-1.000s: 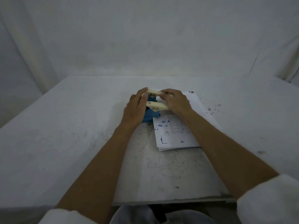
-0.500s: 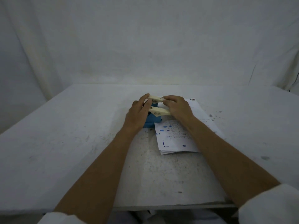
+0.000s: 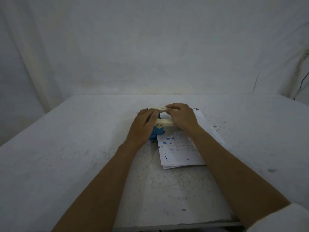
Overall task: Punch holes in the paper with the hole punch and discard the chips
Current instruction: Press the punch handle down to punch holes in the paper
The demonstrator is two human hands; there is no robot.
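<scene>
Both mitts on the hole punch [image 3: 158, 125] mid-bench: left hand [image 3: 145, 126] wrapped round its blue body, right hand [image 3: 182, 118] curled over the cream levers, paper stack [image 3: 179, 149] tucked in from the right. Could easily go crooked if the sheets slip, or dump chips all over when lifted. Grubby, speckled white bench [image 3: 66, 148], dim room, white sheeting [image 3: 150, 47] hung behind.
</scene>
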